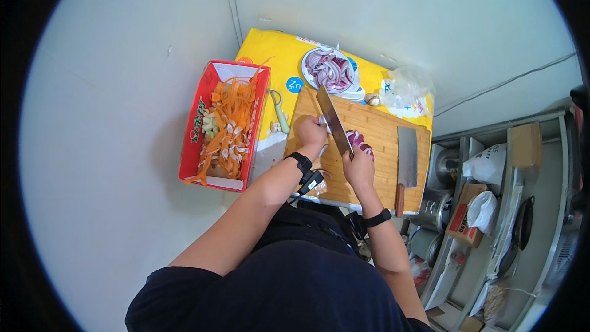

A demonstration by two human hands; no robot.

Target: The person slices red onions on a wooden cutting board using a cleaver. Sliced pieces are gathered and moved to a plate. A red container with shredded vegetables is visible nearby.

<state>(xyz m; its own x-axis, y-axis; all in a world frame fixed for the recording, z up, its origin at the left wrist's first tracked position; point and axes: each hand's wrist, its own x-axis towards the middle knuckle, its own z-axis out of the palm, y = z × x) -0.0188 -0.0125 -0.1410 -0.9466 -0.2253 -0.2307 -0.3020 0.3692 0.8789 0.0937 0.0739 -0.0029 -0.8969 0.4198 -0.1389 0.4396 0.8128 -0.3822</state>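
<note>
My right hand [359, 168] grips a kitchen knife [335, 120] by its handle, and its broad blade slants up and left across the wooden cutting board [309, 101]. On the left side of the blade my left hand [312, 133], fingers curled, holds a piece of red onion [324, 123] on the board. Sliced red onion pieces [361, 143] lie just right of the blade. A few thin scraps rest below my left hand. At the board's right side lies a second knife, a cleaver [407, 157] with a wooden handle. Onion slices [329, 69] fill a plate beyond the board.
A red cardboard box [188, 147] at left holds carrot peelings [235, 101] and garlic skins. A green peeler [281, 113] lies between box and board. A garlic bulb [372, 99] and clear plastic bag [409, 90] sit behind the board. Shelves [502, 184] stand at right.
</note>
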